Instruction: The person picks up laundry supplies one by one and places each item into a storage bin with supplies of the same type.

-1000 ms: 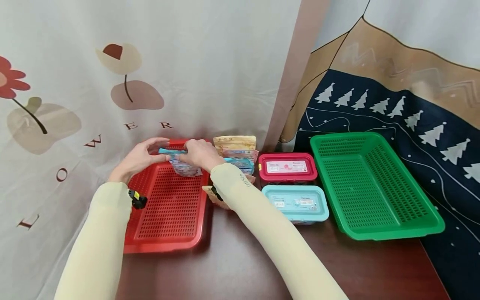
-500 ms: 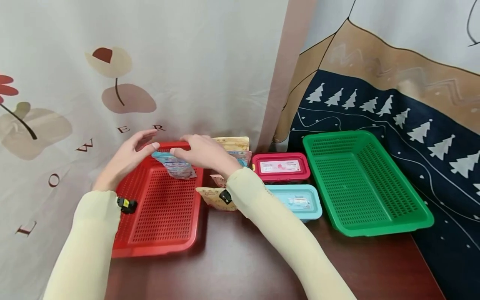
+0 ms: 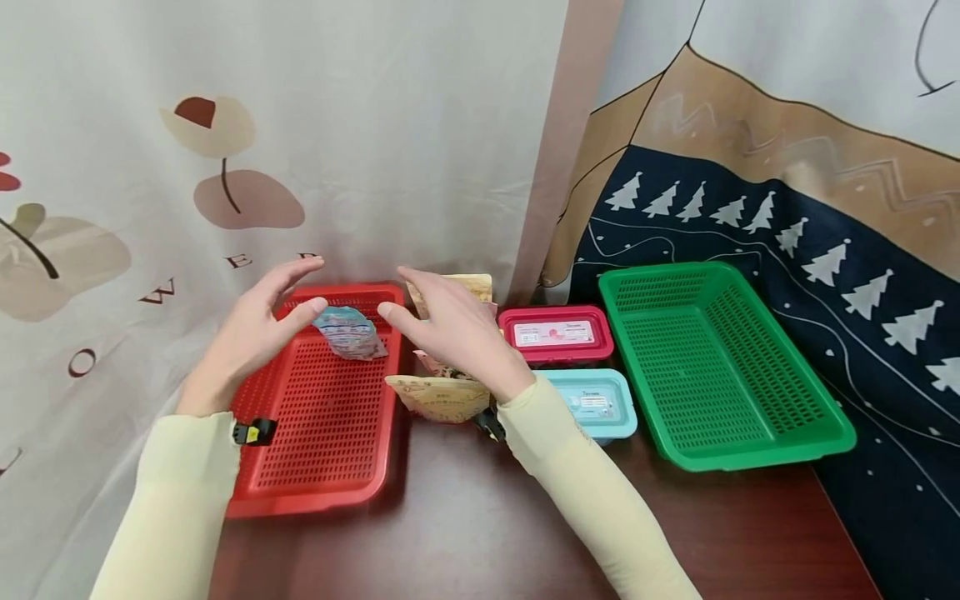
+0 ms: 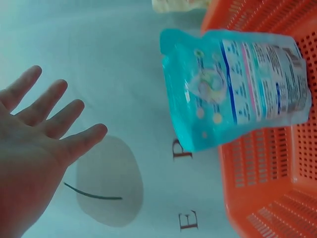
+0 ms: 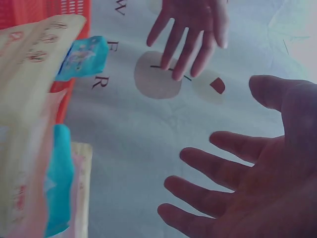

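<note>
A blue refill pouch [image 3: 348, 333] with printed panels stands in the far right part of the red basket [image 3: 322, 492]. In the left wrist view the same pouch [image 4: 237, 89] rises above the basket's rim. My left hand [image 3: 251, 329] is apart from it on the left, fingers extended and holding nothing. To the right of the pouch, my right hand [image 3: 461, 333] has its fingers spread, above several packets beside the basket. One of those is a beige packet [image 3: 438, 398]. In the right wrist view the right hand [image 5: 237, 183] touches nothing.
Right of the packets stand a crimson lidded box [image 3: 557, 333] and a light-blue lidded box [image 3: 592, 404]. A green basket [image 3: 727, 458] sits farther right on the dark brown table [image 3: 480, 517]. Curtains [image 3: 420, 150] hang behind.
Both hands have let go of the blue pouch, which stays in the red basket. The right hand has moved right, away from it, and the left hand has drawn back slightly.
</note>
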`<move>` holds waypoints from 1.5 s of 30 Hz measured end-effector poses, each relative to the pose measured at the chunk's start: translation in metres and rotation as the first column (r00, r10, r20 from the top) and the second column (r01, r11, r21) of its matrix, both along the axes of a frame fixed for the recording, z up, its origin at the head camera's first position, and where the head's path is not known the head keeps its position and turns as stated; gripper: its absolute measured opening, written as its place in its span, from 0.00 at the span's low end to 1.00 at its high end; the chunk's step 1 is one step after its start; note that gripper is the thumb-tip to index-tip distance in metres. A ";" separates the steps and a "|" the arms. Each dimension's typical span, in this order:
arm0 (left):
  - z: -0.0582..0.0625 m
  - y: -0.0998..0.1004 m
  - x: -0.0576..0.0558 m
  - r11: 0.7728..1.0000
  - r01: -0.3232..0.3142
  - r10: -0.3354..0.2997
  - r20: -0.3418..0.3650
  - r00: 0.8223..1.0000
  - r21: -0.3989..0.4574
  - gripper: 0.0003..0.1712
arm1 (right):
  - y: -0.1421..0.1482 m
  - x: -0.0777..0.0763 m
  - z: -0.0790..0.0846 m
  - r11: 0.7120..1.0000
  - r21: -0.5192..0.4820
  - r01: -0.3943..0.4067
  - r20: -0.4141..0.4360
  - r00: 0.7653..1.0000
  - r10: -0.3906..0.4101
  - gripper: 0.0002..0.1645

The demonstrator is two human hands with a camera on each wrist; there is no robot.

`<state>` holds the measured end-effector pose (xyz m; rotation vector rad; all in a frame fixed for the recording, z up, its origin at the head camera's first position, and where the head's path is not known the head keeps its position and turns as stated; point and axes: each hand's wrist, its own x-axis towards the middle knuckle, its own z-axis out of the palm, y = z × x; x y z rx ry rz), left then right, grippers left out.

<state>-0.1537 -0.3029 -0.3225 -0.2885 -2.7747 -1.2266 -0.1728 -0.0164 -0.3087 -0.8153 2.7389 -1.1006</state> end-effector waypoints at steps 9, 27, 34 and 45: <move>-0.014 0.025 0.022 1.000 0.009 -0.007 -0.141 0.990 0.012 0.36 | 0.032 0.017 -0.032 0.982 -0.179 0.057 0.033 0.998 -0.052 0.45; -0.046 0.065 0.060 0.999 0.028 -0.031 -0.095 0.995 -0.040 0.44 | 0.081 0.050 -0.092 0.852 -0.463 0.245 0.164 0.968 -0.190 0.38; -0.057 0.079 0.064 0.999 0.022 -0.025 -0.062 0.998 -0.046 0.44 | 0.086 0.062 -0.114 0.850 -0.461 0.254 0.167 0.966 -0.198 0.39; -0.071 0.094 0.061 1.000 -0.002 0.003 0.065 0.998 -0.018 0.46 | 0.084 0.067 -0.130 0.889 -0.390 0.238 0.142 0.970 -0.198 0.47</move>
